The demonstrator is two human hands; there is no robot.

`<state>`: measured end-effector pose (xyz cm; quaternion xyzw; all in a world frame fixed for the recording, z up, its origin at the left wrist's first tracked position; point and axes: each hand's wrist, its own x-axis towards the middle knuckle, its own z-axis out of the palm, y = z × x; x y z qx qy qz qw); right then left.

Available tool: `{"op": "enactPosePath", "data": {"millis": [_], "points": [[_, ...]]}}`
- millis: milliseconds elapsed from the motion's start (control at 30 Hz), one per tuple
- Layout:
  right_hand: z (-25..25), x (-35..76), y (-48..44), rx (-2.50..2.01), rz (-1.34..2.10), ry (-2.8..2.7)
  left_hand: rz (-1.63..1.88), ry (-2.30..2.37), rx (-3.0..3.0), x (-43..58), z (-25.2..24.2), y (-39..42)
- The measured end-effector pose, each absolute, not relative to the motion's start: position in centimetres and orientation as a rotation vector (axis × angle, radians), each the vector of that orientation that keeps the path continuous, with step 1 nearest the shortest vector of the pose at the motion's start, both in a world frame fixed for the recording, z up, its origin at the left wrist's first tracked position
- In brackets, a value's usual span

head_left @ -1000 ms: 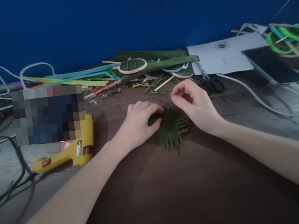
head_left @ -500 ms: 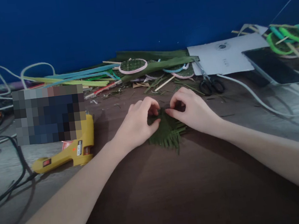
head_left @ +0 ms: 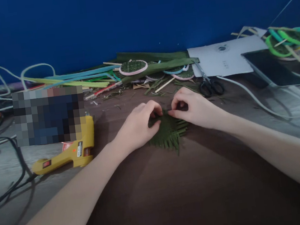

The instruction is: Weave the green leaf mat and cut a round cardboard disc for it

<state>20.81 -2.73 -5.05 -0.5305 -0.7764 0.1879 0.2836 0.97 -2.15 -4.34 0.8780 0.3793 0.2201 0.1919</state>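
A small mat woven from dark green leaf strips (head_left: 170, 133) lies on the brown table (head_left: 175, 196), its loose ends fanning out toward me and to the right. My left hand (head_left: 137, 124) is curled over its left side, fingers closed on the weave. My right hand (head_left: 194, 107) pinches the mat's far edge with thumb and forefinger. The fingertips of both hands nearly meet above the mat.
A yellow glue gun (head_left: 70, 150) lies left of my left arm, with dark cables (head_left: 13, 171) beyond it. Leaf strips, coloured sticks (head_left: 81, 80) and round woven pieces (head_left: 133, 66) lie at the back. Scissors (head_left: 210, 84), white paper (head_left: 227, 56) and a dark phone (head_left: 272, 68) sit to the right.
A second ago my right hand was raised above the mat pinching a thin strip. It came down to the mat's far edge beside my left hand, which stayed put.
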Motion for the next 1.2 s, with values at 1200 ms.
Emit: {"op": "enactPosePath", "data": {"millis": [1200], "points": [[-5.7,19.2,-3.5,-1.426,0.316,-2.1,0.595,1.085,2.497,1.1,-4.1,-1.7]]}}
